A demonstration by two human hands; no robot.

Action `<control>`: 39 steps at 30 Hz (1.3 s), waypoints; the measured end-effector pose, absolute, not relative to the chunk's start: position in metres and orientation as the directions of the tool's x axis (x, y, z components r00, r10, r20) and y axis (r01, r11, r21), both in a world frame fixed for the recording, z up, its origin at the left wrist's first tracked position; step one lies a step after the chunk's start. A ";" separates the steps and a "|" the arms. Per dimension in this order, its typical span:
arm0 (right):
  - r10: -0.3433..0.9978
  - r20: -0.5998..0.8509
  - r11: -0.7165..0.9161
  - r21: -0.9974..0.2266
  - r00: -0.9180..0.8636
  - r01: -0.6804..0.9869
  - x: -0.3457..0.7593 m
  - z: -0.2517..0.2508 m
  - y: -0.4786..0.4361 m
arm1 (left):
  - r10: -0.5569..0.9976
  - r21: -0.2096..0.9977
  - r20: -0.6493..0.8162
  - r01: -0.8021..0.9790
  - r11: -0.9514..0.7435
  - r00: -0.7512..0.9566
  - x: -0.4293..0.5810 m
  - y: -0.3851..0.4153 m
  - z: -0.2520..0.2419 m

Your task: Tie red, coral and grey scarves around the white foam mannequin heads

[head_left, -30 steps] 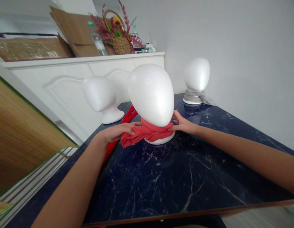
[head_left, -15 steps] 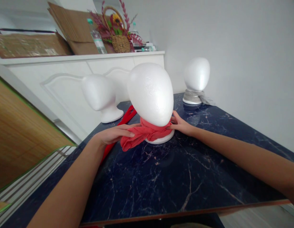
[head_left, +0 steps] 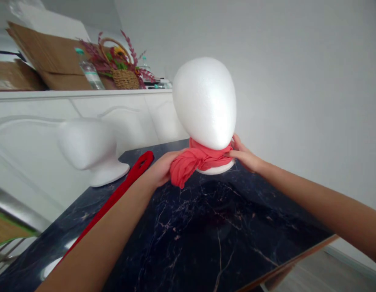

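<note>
Has the coral scarf (head_left: pixel 188 162) wrapped around the neck of the white foam head (head_left: pixel 206 101), under the chin, with bare base rim showing in front. Looks well along, in judgement: seems finished with the front of the wrap, but cannot be checked behind the foam head. Appears left with 1 loose end to settle, twisted and bunched just left of the foam head's neck, drooping above the table (head_left: pixel 188 243) and not tucked in.

Reaching forward with 2 arms, 1 on either side of the foam head. Keeping the left hand (head_left: pixel 163 166) just left of the foam head's neck, with fingers running behind the loose end. Probably gripping that end, judging by the bunching against the fingers; cannot see the thumb. Resting the right hand (head_left: pixel 244 156) against the right side of the foam head's neck, thumb side toward the front of the cloth and fingers spread toward the back. Touching the scarf there, but cannot tell whether pinching or merely pressing.

Crossing a red cloth strip (head_left: pixel 123 188), left of the foam head, with the left forearm (head_left: pixel 114 219).
</note>
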State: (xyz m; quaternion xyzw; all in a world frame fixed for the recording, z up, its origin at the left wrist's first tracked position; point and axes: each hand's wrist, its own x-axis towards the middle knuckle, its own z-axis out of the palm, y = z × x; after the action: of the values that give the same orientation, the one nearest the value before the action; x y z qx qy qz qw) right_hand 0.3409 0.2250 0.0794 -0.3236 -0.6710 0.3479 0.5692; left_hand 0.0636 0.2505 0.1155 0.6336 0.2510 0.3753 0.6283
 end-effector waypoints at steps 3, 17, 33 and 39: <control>0.825 0.562 0.562 -0.810 -0.049 0.169 0.385 0.073 0.237 | 0.723 0.966 0.258 -0.187 -0.180 0.640 0.120 0.272 0.104; 0.875 0.453 0.433 -0.890 0.170 0.142 0.456 0.007 0.294 | 0.771 0.943 0.333 -0.211 -0.259 0.543 0.237 0.325 0.030; 0.852 0.488 0.441 -0.865 0.189 0.241 0.448 0.006 0.288 | 0.536 0.797 -0.315 0.525 -0.298 0.783 0.192 0.310 0.069; 0.841 0.508 0.458 -0.851 0.184 0.255 0.447 0.007 0.287 | 0.324 0.673 -0.593 0.675 -0.302 0.737 0.169 0.300 0.095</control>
State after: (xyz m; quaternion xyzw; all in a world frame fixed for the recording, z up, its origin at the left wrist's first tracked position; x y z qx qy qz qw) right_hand 0.4468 0.2873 0.0068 -0.4626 -0.5924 0.2383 0.6150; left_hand 0.1687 0.2999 0.0953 0.7875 0.3172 -0.1759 0.4984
